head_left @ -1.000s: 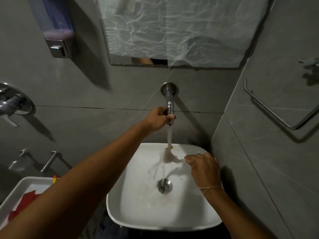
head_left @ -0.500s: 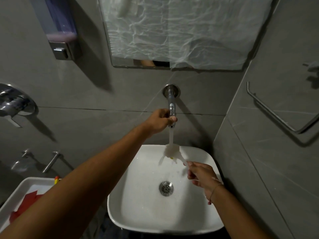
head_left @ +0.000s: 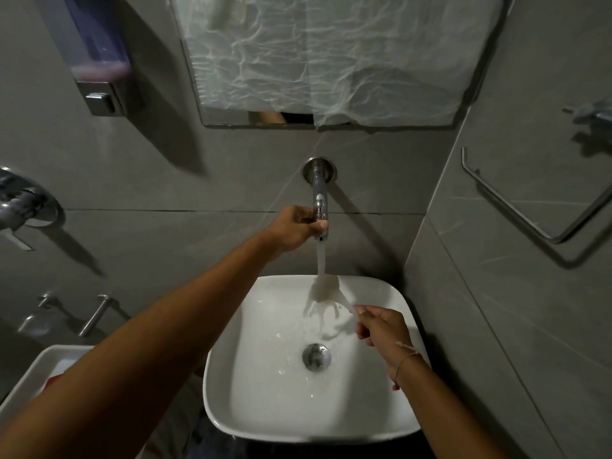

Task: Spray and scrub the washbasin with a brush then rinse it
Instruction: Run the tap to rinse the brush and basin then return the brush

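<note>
A white square washbasin [head_left: 231, 422] hangs in the corner, with a metal drain [head_left: 316, 356] in its middle. Water runs from the chrome wall tap [head_left: 320, 193] down into the basin. My left hand [head_left: 294, 226] is closed around the tap's end. My right hand [head_left: 381, 326] sits over the basin's right side, holding a thin white brush [head_left: 346, 304] by its handle. The brush head is up in the falling stream, blurred by splashing water.
A soap dispenser [head_left: 99, 74] and a mirror covered by a plastic sheet [head_left: 324, 61] hang on the back wall. A metal towel rail [head_left: 516, 207] is on the right wall. A shower valve [head_left: 20, 200] and a white tub [head_left: 36, 372] are at left.
My right hand has turned and lifted the brush from the basin's back wall up into the stream, where it stays. My left hand has stayed on the tap.
</note>
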